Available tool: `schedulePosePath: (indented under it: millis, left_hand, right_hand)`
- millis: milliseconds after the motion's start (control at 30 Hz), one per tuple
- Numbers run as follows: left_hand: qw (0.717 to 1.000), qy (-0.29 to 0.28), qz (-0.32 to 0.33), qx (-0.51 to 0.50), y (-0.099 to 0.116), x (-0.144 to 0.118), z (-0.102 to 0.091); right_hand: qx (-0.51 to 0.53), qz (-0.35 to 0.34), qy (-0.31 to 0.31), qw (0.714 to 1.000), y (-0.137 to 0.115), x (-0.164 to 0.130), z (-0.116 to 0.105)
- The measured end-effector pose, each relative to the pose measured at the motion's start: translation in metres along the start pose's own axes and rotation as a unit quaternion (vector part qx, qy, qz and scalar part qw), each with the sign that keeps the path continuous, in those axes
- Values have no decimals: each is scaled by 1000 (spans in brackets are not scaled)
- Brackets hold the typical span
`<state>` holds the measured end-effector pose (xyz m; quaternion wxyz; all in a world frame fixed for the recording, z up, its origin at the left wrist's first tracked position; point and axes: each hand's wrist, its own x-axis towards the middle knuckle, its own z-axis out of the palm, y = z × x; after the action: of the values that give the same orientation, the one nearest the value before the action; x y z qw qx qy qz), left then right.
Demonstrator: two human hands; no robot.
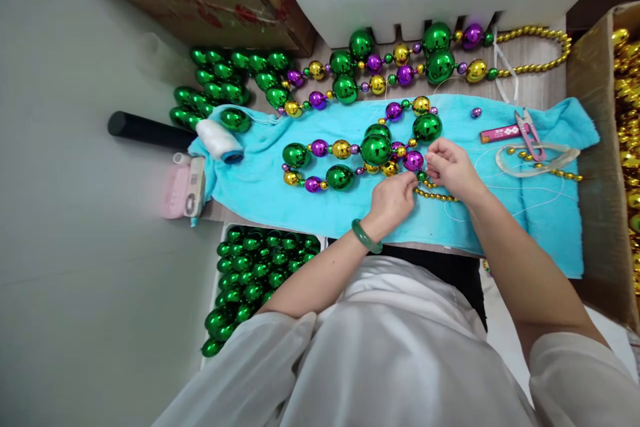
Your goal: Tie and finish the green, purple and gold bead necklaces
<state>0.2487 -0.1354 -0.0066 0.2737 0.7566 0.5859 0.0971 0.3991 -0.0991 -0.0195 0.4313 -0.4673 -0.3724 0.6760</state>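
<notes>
A bead necklace (377, 149) of shiny green, purple and gold balls lies looped on a turquoise towel (265, 203). My left hand (393, 201), with a green bangle at the wrist, is closed in a pinch at the necklace's near end, beside a small green bead. Just to its right, my right hand (453, 168) pinches at the same end, by a purple ball. Clear thread runs from about the hands across the towel; the fingertips hide exactly where it is held. A string of small gold beads (436, 194) passes beneath my hands.
Finished-looking strands (345, 89) lie behind the towel. At right are pink thread snips (529, 133), a lighter (500, 134) and a clear ring (537, 163). A thread spool (220, 140) stands left. Green balls fill a tray (215, 280); a cardboard box (595, 147) borders the right.
</notes>
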Motion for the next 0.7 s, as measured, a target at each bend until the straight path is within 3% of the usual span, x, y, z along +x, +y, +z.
schedulePosePath:
  millis: [333,700]
  left_hand:
    - [1000,9,24,-13,0,4,-5]
    - [999,6,53,-10,1,-2,-14]
  right_hand:
    - [-49,-7,34,998,-7,1,-3]
    - [21,-14,25,999,-16,-9,0]
